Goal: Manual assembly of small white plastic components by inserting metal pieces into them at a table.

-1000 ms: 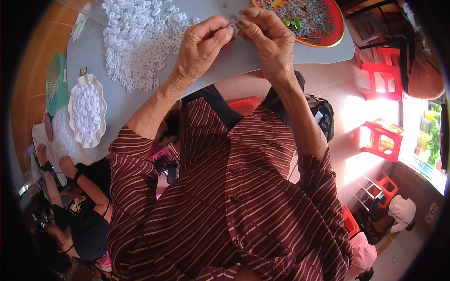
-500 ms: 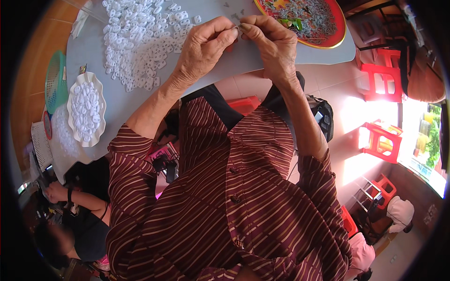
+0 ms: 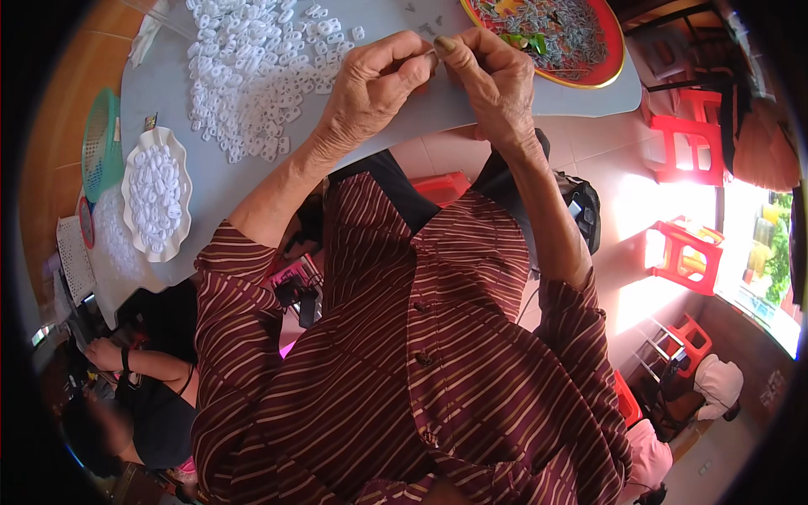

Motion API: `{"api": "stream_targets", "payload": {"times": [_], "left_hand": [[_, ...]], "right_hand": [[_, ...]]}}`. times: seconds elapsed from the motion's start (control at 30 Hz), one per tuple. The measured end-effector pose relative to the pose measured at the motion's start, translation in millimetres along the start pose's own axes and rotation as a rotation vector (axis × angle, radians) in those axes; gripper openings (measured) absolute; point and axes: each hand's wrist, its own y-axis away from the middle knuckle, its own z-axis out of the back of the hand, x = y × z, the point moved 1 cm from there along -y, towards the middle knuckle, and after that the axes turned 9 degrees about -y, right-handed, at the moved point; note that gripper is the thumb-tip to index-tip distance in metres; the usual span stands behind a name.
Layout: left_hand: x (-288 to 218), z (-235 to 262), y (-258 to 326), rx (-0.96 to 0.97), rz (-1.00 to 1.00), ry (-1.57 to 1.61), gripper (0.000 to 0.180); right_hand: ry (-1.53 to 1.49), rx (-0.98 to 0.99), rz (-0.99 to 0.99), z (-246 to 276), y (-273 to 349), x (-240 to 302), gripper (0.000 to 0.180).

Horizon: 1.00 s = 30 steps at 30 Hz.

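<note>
Above the near edge of the grey-blue table (image 3: 337, 130), my left hand (image 3: 374, 97) and my right hand (image 3: 497, 88) meet at the fingertips. Both are closed in a pinch, thumbs against bent fingers. Whatever lies between the fingertips is too small to make out. Left of my hands spreads a pile of small white plastic pieces (image 3: 244, 76), oval with holes through them. A red round tray (image 3: 619, 57) with a gold rim sits just beyond my right hand, holding many thin grey metal bits (image 3: 572, 42).
More white pieces fill a white scalloped dish (image 3: 185, 202) on the left. A green basket (image 3: 99, 143) stands at the table's far left edge. At lower left another person's arm (image 3: 160, 362) reaches out. Red plastic stools (image 3: 686, 147) stand on the floor at right.
My fingertips have shifted slightly, with the right thumb now raised a little higher against the left fingers. The view has moved a touch; the pile and tray stay put.
</note>
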Motion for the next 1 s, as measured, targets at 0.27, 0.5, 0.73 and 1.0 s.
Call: {"api": "stream_targets", "payload": {"times": [0.27,0.5,0.73,1.0], "left_hand": [[3.9,2.5,0.6,0.033,0.07,0.109,0.016],[2.7,1.4,2.1,0.02,0.073,0.103,0.014],[-3.6,-3.1,0.9,-0.036,0.064,0.218,0.015],[-8.8,31.6,-7.4,0.032,-0.091,-0.466,0.015]], "right_hand": [[-0.115,0.013,-0.017,-1.0,-1.3,1.4,0.023],[-0.077,-0.04,0.006,-10.5,2.3,2.2,0.022],[-0.255,-0.133,-0.006,-24.3,6.2,6.5,0.019],[-0.191,-0.021,0.059,-13.0,2.3,-10.3,0.016]]}}
